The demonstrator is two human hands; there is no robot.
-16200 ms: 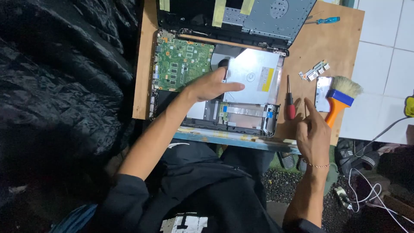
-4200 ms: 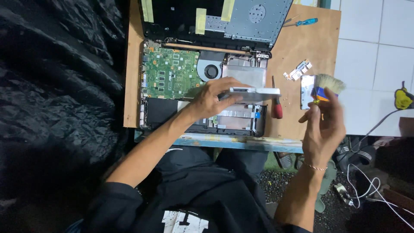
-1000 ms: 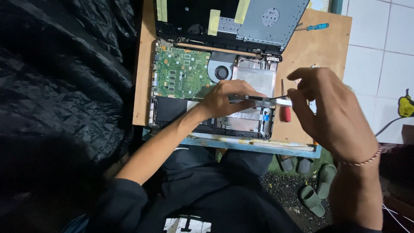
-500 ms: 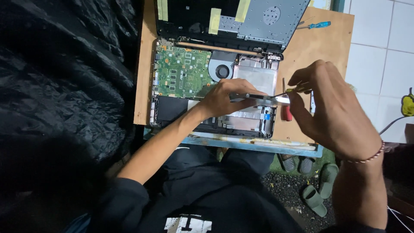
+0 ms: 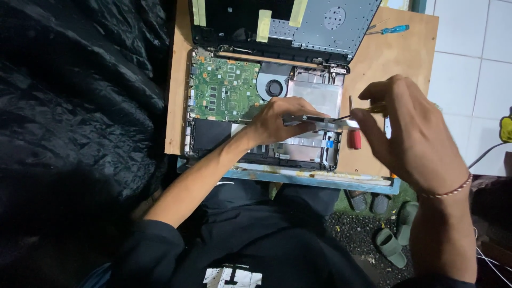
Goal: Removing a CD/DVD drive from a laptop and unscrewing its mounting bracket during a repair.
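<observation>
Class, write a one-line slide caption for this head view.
Left hand lifts a silver drive edge-on over an opened laptop; right hand applies a screwdriver.

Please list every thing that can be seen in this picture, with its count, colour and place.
opened laptop: 1, black shell, on the wooden board
circuit board: 1, green, left part of the laptop
fan: 1, dark, beside the circuit board
flat drive: 1, silver, held edge-on over the laptop
wooden board: 1, light brown, under the laptop
blue screwdriver: 1, far right corner of the board
red-handled tool: 1, on the board, right of the laptop
sandals: several, green-grey, on the floor
left hand: 1, gripping the drive
right hand: 1, holding a thin screwdriver at the drive's end
</observation>
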